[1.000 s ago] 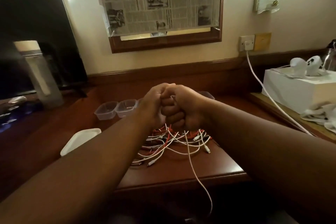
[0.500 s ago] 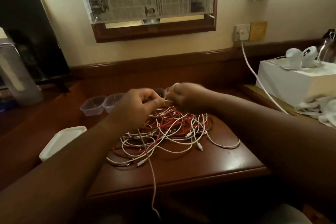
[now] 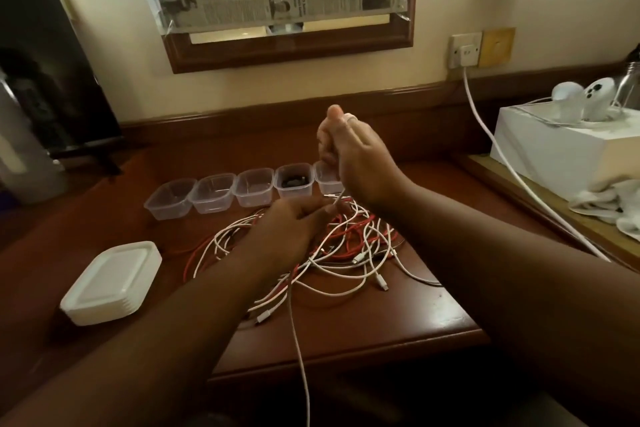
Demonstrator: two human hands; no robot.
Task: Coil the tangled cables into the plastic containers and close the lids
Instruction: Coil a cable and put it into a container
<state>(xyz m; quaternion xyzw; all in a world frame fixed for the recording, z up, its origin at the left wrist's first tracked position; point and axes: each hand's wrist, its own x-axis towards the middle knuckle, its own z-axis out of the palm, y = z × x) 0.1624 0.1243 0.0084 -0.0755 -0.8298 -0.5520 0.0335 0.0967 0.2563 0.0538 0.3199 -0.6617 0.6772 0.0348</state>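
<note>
Winding one white cable (image 3: pixel 298 329) out of the tangle (image 3: pixel 332 253) on the desk (image 3: pixel 433 315).

The right hand (image 3: pixel 360 163) is gripping its loops aloft; the left hand (image 3: pixel 294 229) is pinching the strand below. Next, I'd guess: finish winding, then fill an empty container (image 3: pixel 169 199).

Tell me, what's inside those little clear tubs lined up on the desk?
The fourth container holds something dark, seemingly a coiled cable. The three containers to its left look empty. The right hand covers most of the fifth.
</note>
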